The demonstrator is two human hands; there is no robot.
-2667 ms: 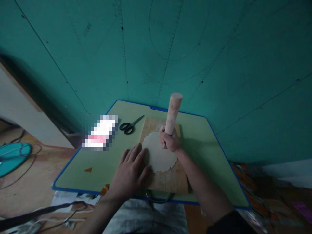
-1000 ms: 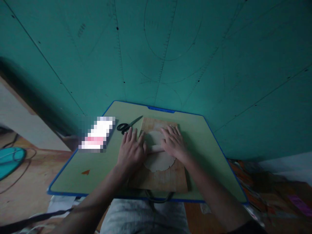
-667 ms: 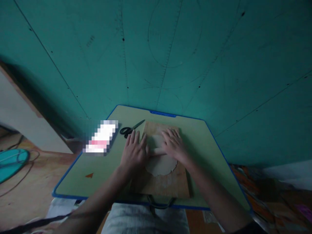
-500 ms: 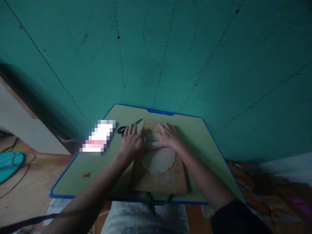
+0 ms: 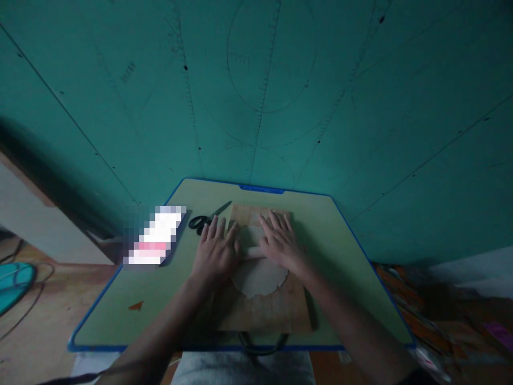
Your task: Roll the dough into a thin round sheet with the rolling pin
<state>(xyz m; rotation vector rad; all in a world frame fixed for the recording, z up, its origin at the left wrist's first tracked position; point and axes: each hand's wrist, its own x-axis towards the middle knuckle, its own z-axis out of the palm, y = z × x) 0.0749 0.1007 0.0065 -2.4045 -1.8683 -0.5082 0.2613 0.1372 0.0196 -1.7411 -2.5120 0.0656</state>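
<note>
A pale, thin sheet of dough (image 5: 260, 279) with a ragged near edge lies on a wooden board (image 5: 262, 315). Across it rests a light-coloured rolling pin (image 5: 253, 253), its ends covered by my hands. My left hand (image 5: 217, 248) lies over the pin's left end, palm down, fingers stretched forward. Over the right end, my right hand (image 5: 279, 240) is also flat, with its fingers spread. Neither hand wraps around the pin. Black-handled scissors (image 5: 202, 221) lie just beyond my left fingertips, blades pointing away to the right.
The blue-rimmed folding table (image 5: 340, 256) stands against a green wall (image 5: 256, 107). A blurred-out phone-like object (image 5: 156, 235) lies at the table's left edge. Nearer me is a small orange scrap (image 5: 136, 306). A dark handle loop (image 5: 262, 350) hangs at the front edge.
My hands and the rolling pin have shifted slightly toward me over the dough, and my fingers look more stretched out. The whole view has tilted a little.
</note>
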